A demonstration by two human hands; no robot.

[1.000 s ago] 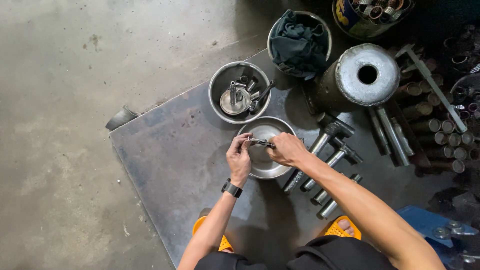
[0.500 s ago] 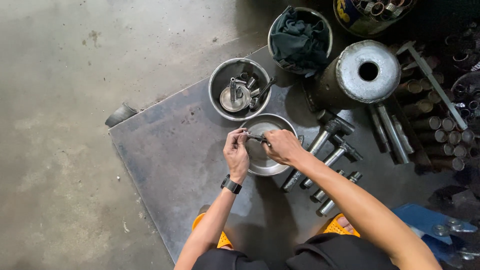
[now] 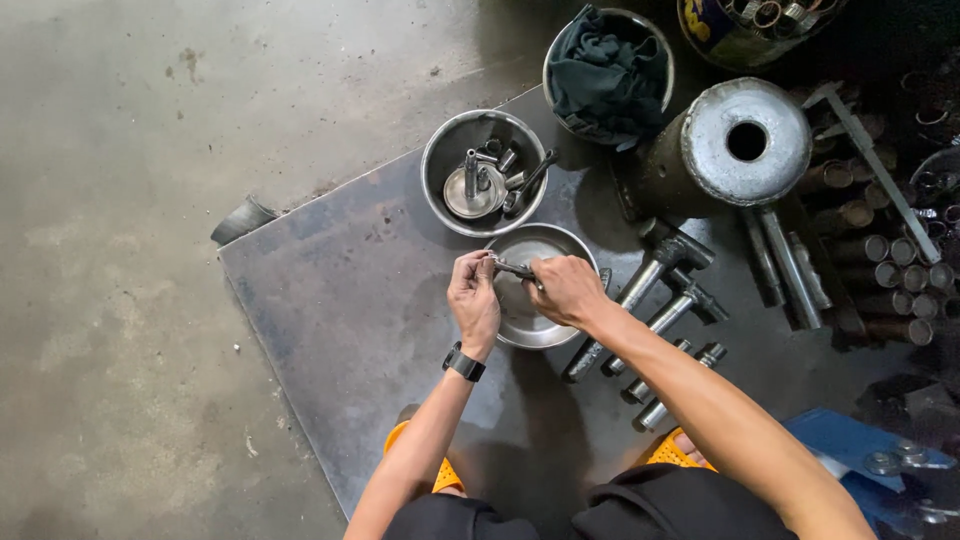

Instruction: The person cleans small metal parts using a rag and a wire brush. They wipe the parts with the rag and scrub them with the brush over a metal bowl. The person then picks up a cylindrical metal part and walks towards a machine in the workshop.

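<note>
Hands little changed from a second ago, same grip kept over shallow steel bowl (image 3: 535, 300); work on part goes on. Left hand (image 3: 475, 300) fingers pinched on small metal part (image 3: 497, 264). Right hand (image 3: 566, 290) closed round thin metal tool (image 3: 520, 270), tip on part. Beyond bowl: deeper steel bowl (image 3: 484, 172) of metal fittings. Right of bowl: hammers (image 3: 650, 285) on dark steel plate (image 3: 350, 310).

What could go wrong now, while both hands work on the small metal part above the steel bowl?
The small metal part, pinched between left hand and right hand, might slip; it would probably land in the steel bowl below. The loose metal rods near the right forearm could be knocked and roll.
</note>
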